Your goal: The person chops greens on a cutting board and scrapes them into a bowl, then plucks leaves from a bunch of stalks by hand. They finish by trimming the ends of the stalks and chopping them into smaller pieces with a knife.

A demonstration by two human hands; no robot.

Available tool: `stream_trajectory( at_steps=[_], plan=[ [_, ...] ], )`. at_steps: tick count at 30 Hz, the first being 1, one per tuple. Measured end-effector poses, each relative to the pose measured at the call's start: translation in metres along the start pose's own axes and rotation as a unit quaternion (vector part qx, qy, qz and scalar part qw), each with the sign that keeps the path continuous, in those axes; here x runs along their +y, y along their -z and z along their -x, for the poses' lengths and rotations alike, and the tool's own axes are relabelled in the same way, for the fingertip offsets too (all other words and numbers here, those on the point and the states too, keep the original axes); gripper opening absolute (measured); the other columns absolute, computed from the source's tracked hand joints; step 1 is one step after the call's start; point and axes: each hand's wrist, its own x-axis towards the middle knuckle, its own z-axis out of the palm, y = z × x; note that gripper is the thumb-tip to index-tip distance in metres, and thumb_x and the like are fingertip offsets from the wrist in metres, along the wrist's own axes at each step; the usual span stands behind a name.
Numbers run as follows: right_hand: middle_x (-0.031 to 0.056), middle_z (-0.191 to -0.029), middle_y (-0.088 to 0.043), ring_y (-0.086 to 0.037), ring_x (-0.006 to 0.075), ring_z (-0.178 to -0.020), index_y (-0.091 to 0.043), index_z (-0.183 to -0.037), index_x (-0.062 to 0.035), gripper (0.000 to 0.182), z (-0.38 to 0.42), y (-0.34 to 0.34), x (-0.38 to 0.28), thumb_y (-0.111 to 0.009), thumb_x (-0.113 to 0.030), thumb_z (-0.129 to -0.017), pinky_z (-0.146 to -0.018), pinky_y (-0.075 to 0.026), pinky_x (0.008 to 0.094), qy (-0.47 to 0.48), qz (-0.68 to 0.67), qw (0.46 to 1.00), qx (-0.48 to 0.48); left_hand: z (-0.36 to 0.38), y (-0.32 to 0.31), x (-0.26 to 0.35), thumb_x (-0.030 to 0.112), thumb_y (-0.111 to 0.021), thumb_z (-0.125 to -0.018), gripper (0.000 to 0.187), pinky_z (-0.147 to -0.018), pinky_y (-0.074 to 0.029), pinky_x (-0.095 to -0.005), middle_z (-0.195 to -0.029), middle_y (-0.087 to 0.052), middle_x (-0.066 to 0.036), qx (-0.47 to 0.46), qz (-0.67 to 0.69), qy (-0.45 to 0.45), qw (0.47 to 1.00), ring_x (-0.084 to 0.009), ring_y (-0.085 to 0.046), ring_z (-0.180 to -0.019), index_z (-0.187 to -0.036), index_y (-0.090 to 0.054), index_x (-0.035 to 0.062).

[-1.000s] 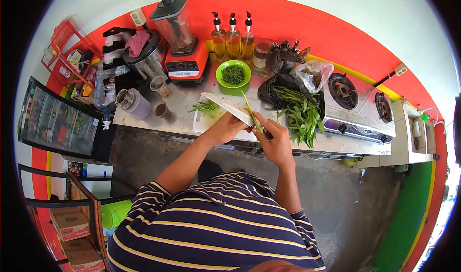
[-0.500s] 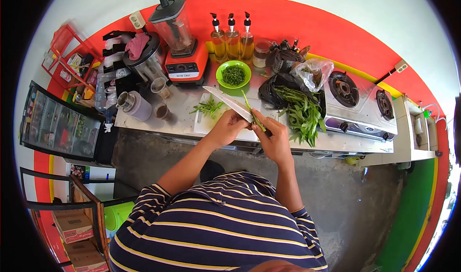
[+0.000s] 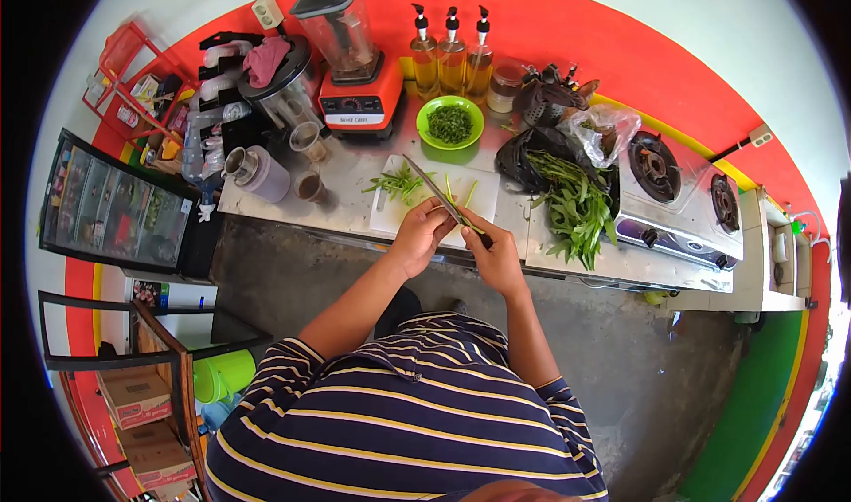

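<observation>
Over the front edge of the white cutting board, my two hands meet. My right hand is closed round a kitchen knife, its blade pointing away to the upper left. My left hand is closed beside the blade, fingers pinching a green vegetable stem; the hold is partly hidden. Cut stem pieces lie in a pile on the board's left, with loose stems to the right. Just behind the board, a green bowl holds chopped greens.
Leafy greens spill from a black plastic bag on the right, beside a gas stove. Behind stand a red-based blender and oil bottles. Cups and a flask are at left.
The stem that stuck up between my hands has come down, and loose stems now lie on the board's right. The knife has turned more edge-on. The whole view has shifted slightly.
</observation>
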Motion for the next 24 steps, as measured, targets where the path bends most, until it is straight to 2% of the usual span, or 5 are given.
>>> stream_trajectory(
  at_steps=[5,9,15,19,24],
  plan=[
    [-0.0022,-0.071,-0.056,-0.045,0.0053,-0.064,-0.062,-0.140,-0.0049,0.040,-0.003,-0.020,0.015,-0.064,-0.014,-0.101,-0.058,-0.040,0.0249,-0.065,-0.006,0.997,-0.039,0.001,0.030,-0.017,0.008,-0.056,-0.102,0.023,-0.106,-0.048,-0.0302,-0.120,-0.068,-0.007,0.051,0.023,0.016,0.998,-0.0154,-0.064,-0.115,-0.123,-0.063,0.0008],
    [0.0058,-0.062,-0.055,-0.046,0.0107,-0.057,-0.056,-0.142,-0.0011,0.048,-0.005,-0.038,0.034,-0.067,-0.017,-0.098,-0.055,-0.039,0.0302,-0.059,0.006,0.998,-0.006,-0.006,0.048,-0.016,0.009,-0.059,-0.102,0.017,-0.103,-0.051,-0.0302,-0.115,-0.068,-0.006,0.122,0.017,0.029,0.992,-0.0152,-0.065,-0.108,-0.115,-0.064,-0.0006],
    [0.0075,-0.063,-0.058,-0.048,0.0115,-0.058,-0.052,-0.142,0.0009,0.049,0.000,-0.045,0.066,-0.066,-0.019,-0.099,-0.057,-0.041,0.0301,-0.116,0.030,0.993,0.013,-0.039,0.110,-0.018,0.007,-0.062,-0.099,0.012,-0.086,-0.054,-0.0285,-0.098,-0.071,-0.004,0.196,-0.253,0.031,0.947,-0.0145,-0.069,-0.091,-0.105,-0.065,-0.0030],
    [0.0070,-0.065,-0.060,-0.049,0.0115,-0.057,-0.055,-0.138,-0.0011,0.043,0.007,-0.031,0.077,-0.065,-0.020,-0.100,-0.057,-0.042,0.0302,-0.148,0.054,0.987,0.021,-0.063,0.130,-0.014,0.010,-0.071,-0.092,0.016,-0.070,-0.055,-0.0316,-0.082,-0.073,-0.011,0.217,-0.464,-0.072,0.856,-0.0168,-0.069,-0.074,-0.100,-0.070,-0.0034],
    [0.0047,-0.067,-0.060,-0.051,0.0099,-0.060,-0.058,-0.135,-0.0024,0.038,0.024,-0.005,0.087,-0.063,-0.020,-0.101,-0.059,-0.042,0.0283,-0.180,0.074,0.979,0.057,-0.087,0.138,-0.023,0.013,-0.074,-0.088,0.020,-0.072,-0.055,-0.0372,-0.086,-0.073,-0.015,0.231,-0.544,-0.086,0.802,-0.0259,-0.071,-0.076,-0.103,-0.070,-0.0010]
  ],
)
